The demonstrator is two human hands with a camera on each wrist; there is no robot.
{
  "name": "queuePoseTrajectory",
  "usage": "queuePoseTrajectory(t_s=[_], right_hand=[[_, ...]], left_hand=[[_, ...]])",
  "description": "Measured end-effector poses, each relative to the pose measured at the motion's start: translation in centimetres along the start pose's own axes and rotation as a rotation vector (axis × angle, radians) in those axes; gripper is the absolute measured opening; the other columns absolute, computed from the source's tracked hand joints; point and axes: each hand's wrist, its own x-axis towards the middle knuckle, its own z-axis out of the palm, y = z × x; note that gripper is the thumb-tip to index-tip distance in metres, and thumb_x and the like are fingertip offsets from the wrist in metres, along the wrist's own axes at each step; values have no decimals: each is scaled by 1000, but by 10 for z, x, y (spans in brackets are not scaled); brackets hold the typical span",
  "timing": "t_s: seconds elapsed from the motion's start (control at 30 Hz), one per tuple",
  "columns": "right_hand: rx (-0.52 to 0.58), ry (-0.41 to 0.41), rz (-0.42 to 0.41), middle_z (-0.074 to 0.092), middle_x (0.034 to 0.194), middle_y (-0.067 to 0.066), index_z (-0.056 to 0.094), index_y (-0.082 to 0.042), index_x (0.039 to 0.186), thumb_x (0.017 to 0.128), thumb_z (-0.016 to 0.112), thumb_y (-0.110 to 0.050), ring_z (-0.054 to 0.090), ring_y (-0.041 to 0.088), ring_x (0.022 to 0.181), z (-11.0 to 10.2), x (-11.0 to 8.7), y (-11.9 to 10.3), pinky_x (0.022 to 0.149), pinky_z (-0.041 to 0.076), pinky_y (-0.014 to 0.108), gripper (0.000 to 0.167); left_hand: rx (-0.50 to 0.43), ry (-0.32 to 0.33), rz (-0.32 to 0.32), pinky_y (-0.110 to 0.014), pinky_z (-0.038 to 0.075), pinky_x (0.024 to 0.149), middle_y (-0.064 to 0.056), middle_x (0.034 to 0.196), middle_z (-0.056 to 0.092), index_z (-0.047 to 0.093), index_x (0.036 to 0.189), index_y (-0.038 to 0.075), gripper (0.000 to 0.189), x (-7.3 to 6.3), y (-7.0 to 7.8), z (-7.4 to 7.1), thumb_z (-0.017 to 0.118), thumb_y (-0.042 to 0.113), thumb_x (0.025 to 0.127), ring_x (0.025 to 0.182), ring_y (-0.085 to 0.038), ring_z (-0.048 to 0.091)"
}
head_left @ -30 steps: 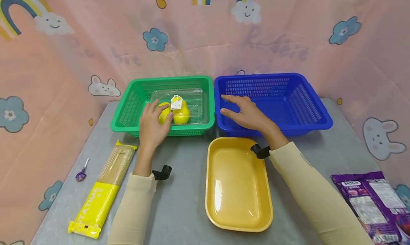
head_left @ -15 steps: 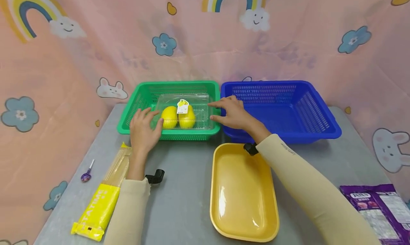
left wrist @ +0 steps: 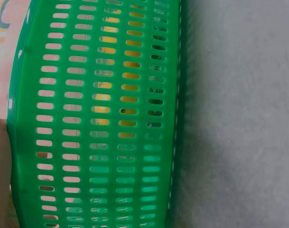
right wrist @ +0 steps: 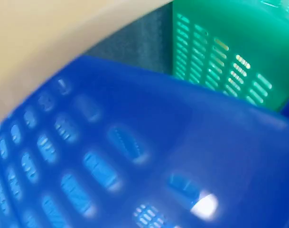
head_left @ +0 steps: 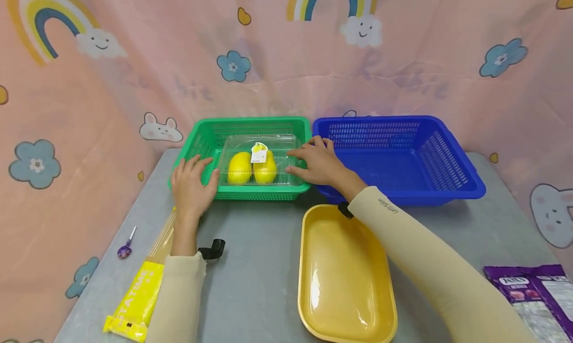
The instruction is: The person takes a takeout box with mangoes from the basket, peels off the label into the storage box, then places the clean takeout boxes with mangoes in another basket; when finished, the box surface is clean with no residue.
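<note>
A clear plastic box (head_left: 286, 159) with yellow fruits (head_left: 240, 168) and a white tag (head_left: 258, 154) lies in the green basket (head_left: 257, 195). At the basket's left front corner is my left hand (head_left: 192, 188), fingers spread and loosely bent, holding nothing. My right hand (head_left: 324, 165) reaches over the adjoining rims of the green and blue baskets, its thumb and index fingertip apart, close to the box's right end. In the left wrist view, the green basket's slotted wall (left wrist: 89, 137) fills most of the picture. The right wrist view shows mainly the blue basket (right wrist: 149, 99).
A yellow tray (head_left: 344, 278) lies in front of the baskets, under the right forearm. Left on the grey table (head_left: 250, 263) are a yellow noodle packet (head_left: 140, 293), partly behind the left arm, and a lollipop (head_left: 125, 250). A purple bag (head_left: 528, 288) lies front right.
My right hand has moved left from over the blue basket to the box's right end. My left hand has drawn left, off the fruits. The head view has shifted slightly.
</note>
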Motion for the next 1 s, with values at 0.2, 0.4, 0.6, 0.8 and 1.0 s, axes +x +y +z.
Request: queuePoseTrajectory(t_s=[0.2, 0.4, 0.6, 0.8, 1.0], right_hand=[[14, 8, 3, 69, 133, 6, 56, -25, 148, 100, 59, -50, 34, 35, 139, 3, 5, -4, 115, 15, 63, 54], [44, 55, 15, 73, 120, 2, 56, -24, 148, 101, 58, -48, 39, 31, 133, 6, 11, -9, 113, 17, 63, 52], [-76, 9, 34, 59, 132, 12, 49, -24, 153, 104, 50, -51, 41, 33, 130, 8, 16, -8, 111, 25, 61, 55], [-198, -118, 26, 57, 146, 15, 28, -26, 162, 107, 33, -57, 35, 36, 144, 6, 22, -9, 118, 18, 65, 63], [-119, -186, 54, 67, 139, 8, 20, -26, 165, 107, 30, -58, 37, 35, 146, 8, 25, -9, 122, 0, 69, 67]], left_hand=[[3, -6, -19, -67, 18, 120, -19, 149, 54, 67, 133, 13, 41, -1, -4, -1, 61, 34, 98, 146, -52, 34], [16, -32, -36, -66, 19, 121, -21, 151, 53, 65, 135, 12, 42, 0, -9, -4, 59, 34, 99, 147, -51, 32], [41, -114, -78, -63, 14, 124, -24, 154, 47, 59, 141, 11, 49, 3, -12, -11, 54, 38, 101, 151, -52, 25], [47, -160, -98, -64, 11, 125, -26, 156, 43, 56, 144, 7, 53, 4, -16, -18, 51, 41, 102, 152, -55, 19], [4, -157, -118, -66, 11, 124, -25, 157, 43, 57, 143, 7, 54, 1, -18, -19, 53, 40, 101, 152, -54, 19]])
